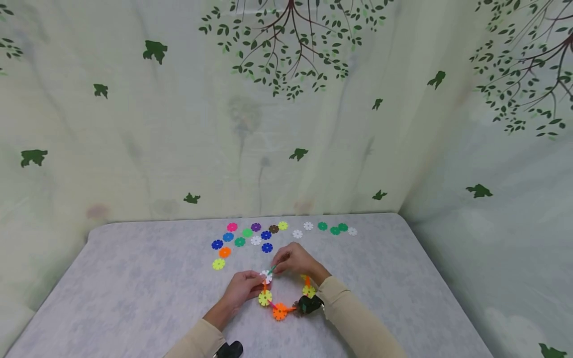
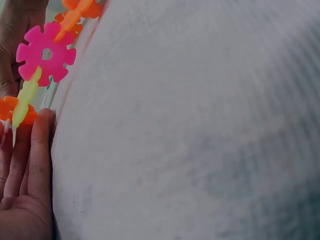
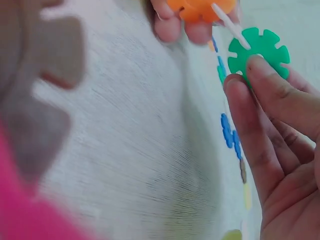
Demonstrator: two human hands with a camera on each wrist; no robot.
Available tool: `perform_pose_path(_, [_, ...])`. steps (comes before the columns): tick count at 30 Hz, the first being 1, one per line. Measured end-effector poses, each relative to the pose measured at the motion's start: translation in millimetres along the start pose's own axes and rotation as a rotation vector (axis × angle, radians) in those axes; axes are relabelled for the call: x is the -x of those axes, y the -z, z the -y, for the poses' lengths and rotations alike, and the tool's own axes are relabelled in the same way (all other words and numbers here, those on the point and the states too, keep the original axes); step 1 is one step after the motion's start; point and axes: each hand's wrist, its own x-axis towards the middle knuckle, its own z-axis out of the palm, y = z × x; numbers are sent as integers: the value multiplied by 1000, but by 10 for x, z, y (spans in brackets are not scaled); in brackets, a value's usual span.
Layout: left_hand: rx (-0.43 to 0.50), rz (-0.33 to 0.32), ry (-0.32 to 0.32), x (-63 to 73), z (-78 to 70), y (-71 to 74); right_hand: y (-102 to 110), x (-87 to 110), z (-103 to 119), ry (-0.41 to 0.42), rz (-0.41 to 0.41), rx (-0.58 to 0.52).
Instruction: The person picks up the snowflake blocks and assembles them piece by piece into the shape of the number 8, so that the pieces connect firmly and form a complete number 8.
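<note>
A looped chain of notched plastic snowflake discs, with a yellow disc (image 1: 265, 298) and an orange disc (image 1: 279, 312) in it, hangs between and below my hands. My left hand (image 1: 241, 292) grips the chain near its end, fingers at an orange disc (image 3: 200, 9); a white disc (image 1: 266, 276) joins on there. Thumb and forefinger of my right hand (image 1: 297, 259) pinch a green disc (image 3: 260, 52), whose edge meets the white disc. In the left wrist view, a pink disc (image 2: 46, 54) and an edge-on yellow disc (image 2: 26, 95) stand above my left fingers. The chain's far end is partly hidden by my right wrist.
Loose discs lie on the grey-covered table (image 1: 134, 288) beyond my hands, among them a pink one (image 1: 232, 226), a purple one (image 1: 255, 226) and a brown one (image 1: 273, 228). Several white and green discs (image 1: 335, 230) lie farther right. A leaf-patterned curtain (image 1: 268, 149) hangs behind the table.
</note>
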Motion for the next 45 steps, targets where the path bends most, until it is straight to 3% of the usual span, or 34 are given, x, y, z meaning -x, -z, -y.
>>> perform_pose_path(7, [17,123,25,-29,-2,54,37,-27,50,69,103,56])
perform_pose_path(14, [-6,121,12,-30,-7,51,8,-64,91,79,138,101])
perform_pose_path(19, [-12,117,12,-14,-17,49,83,-45,104,18,108,147])
perform_pose_path(24, [-8,132,22,-21,-14,59,453,35,-109,-90,-67,186])
perform_pose_path(31, [20,131,31,-18,-5,70,1097,262,-595,-281,-482,109])
perform_pose_path(36, [37,138,26,-17,2,70,1419,434,-810,-384,-753,100])
perform_pose_path(39, [43,148,26,-17,0,77,1519,505,-868,-431,-802,135])
perform_pose_path(45, [56,173,7,-30,-8,95,1601,527,-875,-471,-732,260])
